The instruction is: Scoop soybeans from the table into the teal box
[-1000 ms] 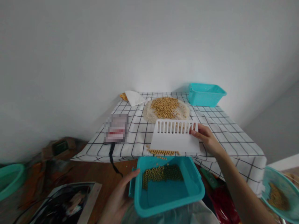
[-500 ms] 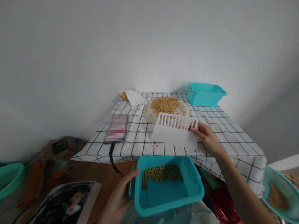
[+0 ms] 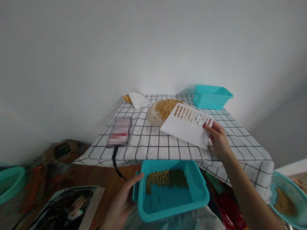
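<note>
My left hand [image 3: 124,198] grips the left side of a turquoise plastic basin [image 3: 172,207], thumb over the rim, below the table's front edge. Soybeans [image 3: 158,178] lie along the basin's far side, partly in shadow. My right hand [image 3: 217,135] is closed on the right end of a white slotted scraper [image 3: 185,127]. The scraper is tilted, its left end higher, above the checked tablecloth. Behind it, a heap of soybeans [image 3: 165,108] rests on a pale round mat [image 3: 153,119], partly hidden by the scraper.
A second turquoise basin [image 3: 211,97] stands at the table's back right. On the left lie a blurred-out flat object [image 3: 120,131] with a black strap and a white cloth [image 3: 137,100]. A bowl with tan contents [image 3: 285,201] is at lower right; an open box [image 3: 69,207] at lower left.
My right hand has lifted and tilted the scraper, moving it right and away from the table edge. The few loose beans near that edge no longer show there. My left hand stays on the basin.
</note>
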`<state>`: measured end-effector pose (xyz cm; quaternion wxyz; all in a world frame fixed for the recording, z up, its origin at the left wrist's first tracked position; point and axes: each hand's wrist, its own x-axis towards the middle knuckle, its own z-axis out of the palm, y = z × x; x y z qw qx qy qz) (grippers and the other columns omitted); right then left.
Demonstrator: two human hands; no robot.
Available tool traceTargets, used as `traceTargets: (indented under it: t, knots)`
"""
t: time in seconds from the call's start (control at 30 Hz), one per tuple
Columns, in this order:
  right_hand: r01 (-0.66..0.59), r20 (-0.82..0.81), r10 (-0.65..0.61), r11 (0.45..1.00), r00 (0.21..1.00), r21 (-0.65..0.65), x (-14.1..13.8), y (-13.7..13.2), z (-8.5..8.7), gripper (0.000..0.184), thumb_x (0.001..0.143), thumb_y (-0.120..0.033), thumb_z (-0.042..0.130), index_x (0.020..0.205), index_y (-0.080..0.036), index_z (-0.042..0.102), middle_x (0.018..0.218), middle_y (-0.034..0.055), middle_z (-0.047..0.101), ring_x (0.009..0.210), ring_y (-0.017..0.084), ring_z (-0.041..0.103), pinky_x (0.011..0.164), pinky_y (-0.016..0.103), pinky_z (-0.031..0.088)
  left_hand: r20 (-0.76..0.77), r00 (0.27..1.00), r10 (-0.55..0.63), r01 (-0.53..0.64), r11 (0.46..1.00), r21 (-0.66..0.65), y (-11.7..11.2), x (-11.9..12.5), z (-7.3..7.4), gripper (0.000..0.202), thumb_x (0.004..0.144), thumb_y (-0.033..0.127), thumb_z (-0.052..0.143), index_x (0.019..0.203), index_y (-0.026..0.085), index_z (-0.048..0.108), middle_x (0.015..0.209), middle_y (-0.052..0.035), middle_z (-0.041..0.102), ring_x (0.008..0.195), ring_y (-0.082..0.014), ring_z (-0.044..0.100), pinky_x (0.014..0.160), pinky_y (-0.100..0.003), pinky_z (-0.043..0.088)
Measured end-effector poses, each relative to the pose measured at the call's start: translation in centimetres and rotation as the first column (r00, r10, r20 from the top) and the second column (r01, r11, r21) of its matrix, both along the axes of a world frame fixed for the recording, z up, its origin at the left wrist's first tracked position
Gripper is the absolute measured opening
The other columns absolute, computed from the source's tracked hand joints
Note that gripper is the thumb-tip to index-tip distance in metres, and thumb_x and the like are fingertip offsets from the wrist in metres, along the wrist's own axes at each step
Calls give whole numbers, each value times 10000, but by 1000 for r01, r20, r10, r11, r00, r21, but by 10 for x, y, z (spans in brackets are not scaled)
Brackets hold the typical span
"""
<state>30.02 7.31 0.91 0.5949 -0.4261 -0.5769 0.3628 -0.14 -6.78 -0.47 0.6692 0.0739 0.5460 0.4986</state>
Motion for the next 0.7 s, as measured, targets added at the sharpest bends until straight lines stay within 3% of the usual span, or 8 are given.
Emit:
traceTargets:
  t: [0.1,0.23,0.33,0.43,0.53,0.6,0.7]
  knots:
    - [125,28,-125,992,992,22,5,8,-4,201,826,-421,598,882,-231,634,919,54,689,789,231,614,617,306,461,-31,1000,3,-2,1000,31,-2,-3,-2,38,655,176,750,627,200,761,725,-37,815,867,-259,742,695,-286,599]
    - [73,77,-77,996,994,57,4,8,-3,222,841,-420,593,936,-229,655,962,52,691,845,235,616,706,333,472,-128,992,22,-10,996,93,-3,-5,-7,133,555,140,791,665,212,773,829,-35,819,1053,-270,676,806,-269,566]
    - [32,116,-42,996,992,88,0,6,0,224,857,-398,588,977,-226,667,1016,52,693,914,238,614,787,345,459,-40,999,-37,37,999,4,-1,-3,-7,22,623,205,774,639,198,761,716,-52,805,995,-289,702,812,-327,579]
    - [110,90,-123,984,988,139,1,8,-2,241,865,-389,574,1009,-215,658,1037,59,691,932,240,615,784,337,459,-23,999,-44,45,998,40,-1,-1,-3,53,622,232,787,657,203,760,729,-61,805,994,-310,703,824,-367,579]
    - [232,49,-243,958,969,166,8,13,-7,274,867,-392,558,1054,-209,640,1036,58,689,885,223,621,726,313,468,-73,996,-48,51,998,38,-6,-3,-4,121,571,307,828,613,224,751,811,-106,810,1069,-361,663,873,-416,557]
    - [283,33,-290,949,956,142,15,17,-7,290,858,-397,565,1071,-214,637,1005,47,692,806,198,620,667,291,466,-116,992,-45,56,994,91,-10,-8,-10,172,573,359,824,681,235,776,947,-130,801,1132,-384,621,913,-445,534]
    - [289,38,-295,950,955,118,26,25,2,280,827,-404,599,1022,-211,655,897,31,694,710,177,603,617,281,464,-183,982,-41,79,975,207,-14,-16,-22,333,470,227,873,793,243,794,1117,-74,765,1168,-377,594,943,-423,520]
